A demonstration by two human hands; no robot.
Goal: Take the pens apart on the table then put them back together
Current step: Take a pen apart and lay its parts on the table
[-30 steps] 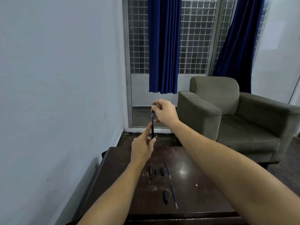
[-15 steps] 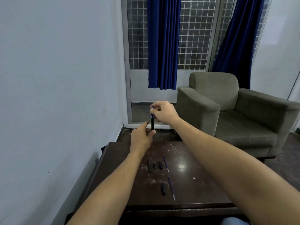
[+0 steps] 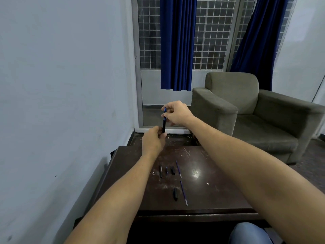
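A pale wall [image 3: 61, 85] fills the left; ahead stands a grilled window [image 3: 211, 41] with blue curtains [image 3: 175, 50], and a grey armchair [image 3: 246, 111] sits to the right. Below is a dark, scratched table [image 3: 211, 191] bearing loose pen parts [image 3: 173, 170] and two thin refills [image 3: 183, 192]. Above its far edge a pen [image 3: 164, 121] is held upright, black below, blue on top. The right hand [image 3: 177, 113] pinches the top; the left hand [image 3: 153, 141] is closed around the bottom end.

My living room at home, grey armchair [image 3: 249, 110] right of my fingers, blue curtains [image 3: 175, 43] over the grilled window [image 3: 211, 32] beyond them, scratched dark table [image 3: 211, 191] below.
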